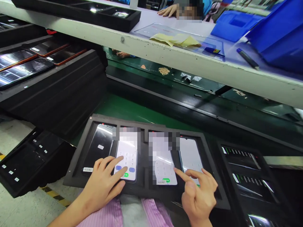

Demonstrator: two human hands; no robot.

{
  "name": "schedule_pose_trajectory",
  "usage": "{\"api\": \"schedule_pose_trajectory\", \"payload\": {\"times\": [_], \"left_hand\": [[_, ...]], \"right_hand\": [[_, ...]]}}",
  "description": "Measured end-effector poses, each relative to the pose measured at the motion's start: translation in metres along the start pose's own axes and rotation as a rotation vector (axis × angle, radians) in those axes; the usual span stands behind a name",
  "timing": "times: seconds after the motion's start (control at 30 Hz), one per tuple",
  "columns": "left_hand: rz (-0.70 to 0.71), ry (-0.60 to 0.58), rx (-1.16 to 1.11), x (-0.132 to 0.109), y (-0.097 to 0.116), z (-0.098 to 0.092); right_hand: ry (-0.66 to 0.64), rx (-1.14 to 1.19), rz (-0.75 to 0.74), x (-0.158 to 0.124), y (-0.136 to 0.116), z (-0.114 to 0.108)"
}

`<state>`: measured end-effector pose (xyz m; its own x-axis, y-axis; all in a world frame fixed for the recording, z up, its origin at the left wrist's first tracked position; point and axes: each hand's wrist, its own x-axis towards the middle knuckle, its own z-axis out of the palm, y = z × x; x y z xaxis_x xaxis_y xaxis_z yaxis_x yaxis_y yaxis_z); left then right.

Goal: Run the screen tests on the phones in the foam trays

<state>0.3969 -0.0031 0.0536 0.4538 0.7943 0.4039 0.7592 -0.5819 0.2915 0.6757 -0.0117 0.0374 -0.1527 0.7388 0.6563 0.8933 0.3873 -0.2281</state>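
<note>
A black foam tray (78, 157) lies in front of me with several phones in its slots. The leftmost phone (100, 146) has a dark screen. The second phone (127, 157) shows a lit dial pad, and my left hand (104, 184) rests on its lower part with fingers spread. A third phone (163, 164) also shows a dial pad; the index finger of my right hand (197, 192) points at its lower right edge. The fourth phone (190, 156) has a white screen, partly under my right hand.
Stacked black trays with dark phones (35, 60) stand at the left, and another tray (21, 164) sits lower left. More trays with phones (246, 170) are at the right. A white shelf (165, 60) overhead carries blue bins (279, 34) and yellow cloths (175, 40). Another person's hand (168, 11) rests beyond it.
</note>
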Motion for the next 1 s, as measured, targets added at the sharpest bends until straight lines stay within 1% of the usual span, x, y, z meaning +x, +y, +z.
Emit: {"api": "schedule_pose_trajectory", "payload": {"times": [0.1,0.17,0.23,0.3,0.4,0.57,0.63,0.8,1.0], "left_hand": [[0.138,-0.021,-0.051,0.025,0.025,0.009],[0.213,-0.044,-0.087,0.039,0.043,0.021],[0.243,-0.038,-0.098,0.047,0.058,0.033],[0.227,-0.011,-0.067,0.05,0.067,0.044],[0.182,0.0,0.016,0.049,0.071,0.053],[0.159,-0.005,0.061,0.049,0.071,0.053],[0.155,0.004,0.059,0.05,0.072,0.052],[0.159,0.017,0.025,0.051,0.073,0.052],[0.155,-0.019,0.047,0.053,0.073,0.055]], "right_hand": [[-0.005,-0.06,0.023,-0.009,0.02,-0.01],[-0.037,-0.064,0.013,-0.013,0.026,-0.014],[-0.067,-0.038,0.004,-0.016,0.027,-0.017],[-0.095,0.01,0.007,-0.016,0.024,-0.018],[-0.121,0.089,0.039,-0.013,0.016,-0.018],[-0.136,0.165,0.103,-0.009,0.01,-0.017],[-0.137,0.161,0.117,-0.01,0.01,-0.016],[-0.188,0.093,0.136,-0.01,0.011,-0.015],[-0.135,0.112,0.141,-0.008,0.011,-0.016]]}}
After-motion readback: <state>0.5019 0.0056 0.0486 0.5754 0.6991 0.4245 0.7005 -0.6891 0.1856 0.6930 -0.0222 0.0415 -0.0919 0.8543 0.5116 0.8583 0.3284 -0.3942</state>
